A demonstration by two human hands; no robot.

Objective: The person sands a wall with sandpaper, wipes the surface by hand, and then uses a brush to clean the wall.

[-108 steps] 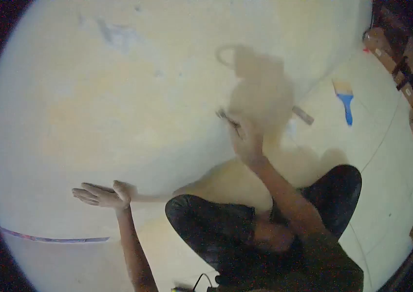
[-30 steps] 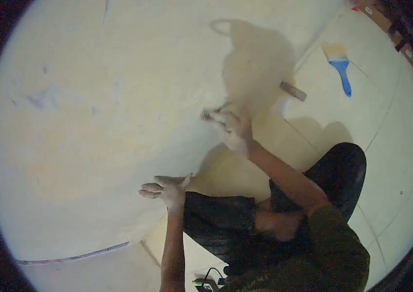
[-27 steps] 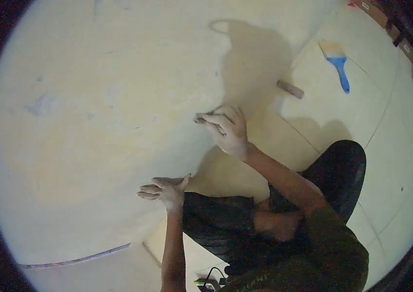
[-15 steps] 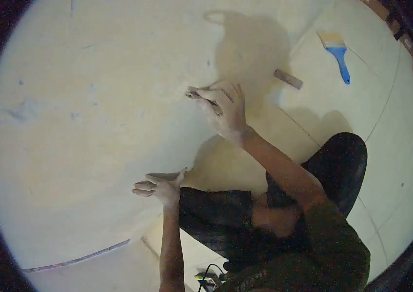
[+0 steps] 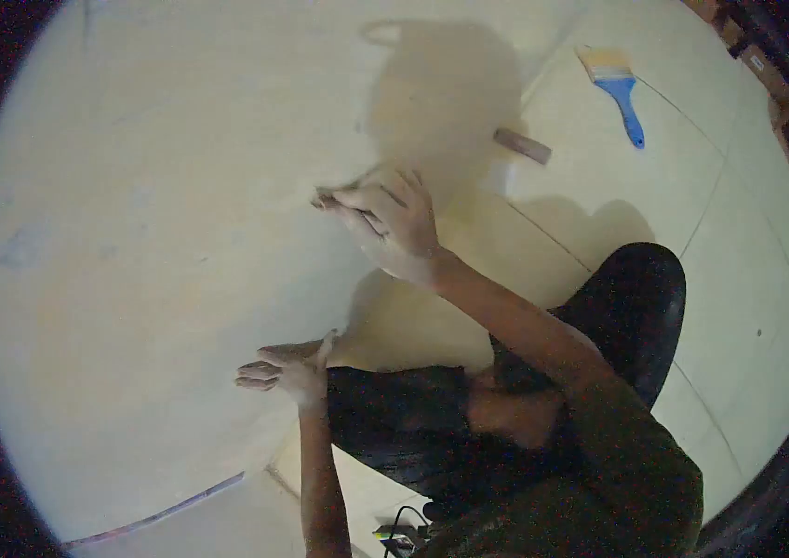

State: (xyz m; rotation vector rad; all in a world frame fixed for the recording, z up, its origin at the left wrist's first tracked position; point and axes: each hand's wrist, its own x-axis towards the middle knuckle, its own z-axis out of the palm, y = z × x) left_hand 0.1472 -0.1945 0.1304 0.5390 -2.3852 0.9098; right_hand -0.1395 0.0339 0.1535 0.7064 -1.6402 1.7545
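Nearest you there's a cable [image 5: 393,538] down by your knees [image 5: 394,428]. You're crouched on the tile floor [image 5: 739,279] right up against the wall [image 5: 134,232]. Your left hand [image 5: 283,370] is flat and open against the wall, fingers spread, holding nothing, just bracing low down. A bit further up and right, your right hand [image 5: 385,219] is pressed on the wall with the fingers closed around a small pad [image 5: 327,198]; looks like sandpaper but it's too blurry to be sure. Progress-wise, I'd say the patch around your hands looks pretty even and pale, while the left stretch has faint bluish marks, so I reckon there's plenty left over there. Further off on the floor sits a small block [image 5: 522,146], and past that a blue brush [image 5: 616,84], both well away from your hands.
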